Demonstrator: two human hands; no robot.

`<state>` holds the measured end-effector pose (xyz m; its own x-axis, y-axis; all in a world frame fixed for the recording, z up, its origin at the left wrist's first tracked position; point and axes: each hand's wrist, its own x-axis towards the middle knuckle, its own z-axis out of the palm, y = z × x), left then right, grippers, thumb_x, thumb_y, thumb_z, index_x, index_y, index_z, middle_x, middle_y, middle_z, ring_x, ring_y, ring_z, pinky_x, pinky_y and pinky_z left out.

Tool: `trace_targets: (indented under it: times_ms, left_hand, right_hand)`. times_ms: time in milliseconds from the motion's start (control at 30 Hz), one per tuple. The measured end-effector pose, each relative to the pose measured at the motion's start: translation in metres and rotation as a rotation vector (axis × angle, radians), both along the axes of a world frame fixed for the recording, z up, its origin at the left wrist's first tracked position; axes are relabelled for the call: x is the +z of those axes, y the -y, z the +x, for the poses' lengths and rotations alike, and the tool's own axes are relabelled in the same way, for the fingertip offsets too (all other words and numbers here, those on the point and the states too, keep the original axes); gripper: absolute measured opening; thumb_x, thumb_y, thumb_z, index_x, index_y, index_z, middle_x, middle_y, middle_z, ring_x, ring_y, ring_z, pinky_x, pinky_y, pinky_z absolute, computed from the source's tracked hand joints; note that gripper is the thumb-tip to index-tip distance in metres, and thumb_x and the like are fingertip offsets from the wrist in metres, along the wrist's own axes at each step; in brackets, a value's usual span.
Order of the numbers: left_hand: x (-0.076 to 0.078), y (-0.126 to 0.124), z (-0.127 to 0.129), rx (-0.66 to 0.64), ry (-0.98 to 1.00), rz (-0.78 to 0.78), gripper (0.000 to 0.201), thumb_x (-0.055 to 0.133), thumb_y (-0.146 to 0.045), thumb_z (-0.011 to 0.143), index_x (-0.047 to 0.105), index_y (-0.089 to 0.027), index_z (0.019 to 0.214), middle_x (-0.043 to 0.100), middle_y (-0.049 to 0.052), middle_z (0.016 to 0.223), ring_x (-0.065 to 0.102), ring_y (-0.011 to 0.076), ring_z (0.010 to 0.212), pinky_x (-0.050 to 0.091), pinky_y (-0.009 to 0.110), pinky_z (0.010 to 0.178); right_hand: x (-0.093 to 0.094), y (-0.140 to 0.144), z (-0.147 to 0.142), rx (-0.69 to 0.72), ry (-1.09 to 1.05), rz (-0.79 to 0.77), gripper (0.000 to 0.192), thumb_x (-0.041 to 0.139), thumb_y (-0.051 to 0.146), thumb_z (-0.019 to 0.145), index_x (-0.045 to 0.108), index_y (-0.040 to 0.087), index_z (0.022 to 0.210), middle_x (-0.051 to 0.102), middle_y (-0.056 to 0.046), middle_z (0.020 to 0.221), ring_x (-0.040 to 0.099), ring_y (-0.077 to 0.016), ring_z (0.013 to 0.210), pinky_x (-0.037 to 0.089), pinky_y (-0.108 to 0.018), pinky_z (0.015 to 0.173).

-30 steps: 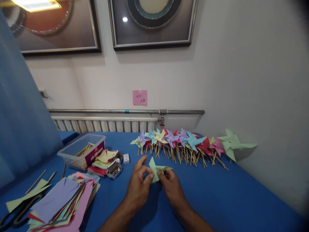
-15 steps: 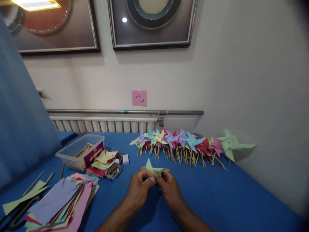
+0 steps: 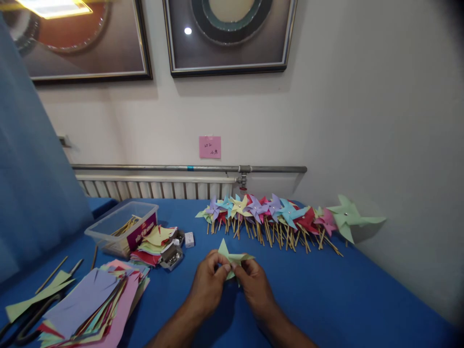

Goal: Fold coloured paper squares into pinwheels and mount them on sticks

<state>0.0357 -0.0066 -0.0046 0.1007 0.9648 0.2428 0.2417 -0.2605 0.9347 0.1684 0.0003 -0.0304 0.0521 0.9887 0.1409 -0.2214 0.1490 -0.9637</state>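
Low in the centre of the frame, the left hand [image 3: 210, 282] and the right hand [image 3: 253, 285] meet fingertip to fingertip over the blue table [image 3: 344, 299], both pinching a folded light-green paper piece [image 3: 232, 257] between thumb and fingers; its points stick up just above the knuckles. Behind the hands, across the middle of the frame, a row of finished paper pinwheels [image 3: 268, 212] on wooden sticks lies along the wall, with one larger green pinwheel [image 3: 346, 216] at its right end. Left of centre sits a clear plastic tub [image 3: 121, 224] holding sticks, bearing a dark red label with yellow writing too small to read. Beside it lie a heap of coloured paper scraps [image 3: 155, 239], a small open metal box [image 3: 171, 255] and a little white box [image 3: 189, 238]. At the lower left a stack of cut coloured sheets [image 3: 90, 302] spreads beside black scissors [image 3: 27, 321]. On the wall, centre frame, hangs a pink note [image 3: 210, 147] with handwritten marks that cannot be made out
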Motion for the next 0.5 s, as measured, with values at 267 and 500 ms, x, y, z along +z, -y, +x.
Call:
trace_targets:
  times_ms: [267, 500]
  left_hand:
    - [-0.0001, -0.0023, -0.0025, -0.016, -0.006, -0.002, 0.018, 0.052, -0.027, 0.082, 0.052, -0.019, 0.066, 0.050, -0.001, 0.077, 0.048, 0.0126, 0.070, 0.038, 0.023, 0.066]
    - [0.0035, -0.0007, -0.0031, 0.007, -0.038, 0.005, 0.016, 0.052, -0.024, 0.081, 0.052, -0.018, 0.067, 0.051, -0.001, 0.075, 0.048, 0.0136, 0.071, 0.036, 0.025, 0.067]
  right_hand:
    - [-0.0002, 0.0009, 0.0012, 0.071, -0.026, -0.005, 0.036, 0.081, 0.051, 0.071, 0.071, 0.019, 0.084, 0.068, 0.000, 0.072, 0.059, -0.0175, 0.068, 0.046, -0.027, 0.064]
    - [-0.0045, -0.0004, 0.0025, 0.081, -0.027, 0.007, 0.038, 0.082, 0.051, 0.070, 0.071, 0.018, 0.086, 0.070, -0.002, 0.076, 0.060, -0.0180, 0.070, 0.047, -0.028, 0.068]
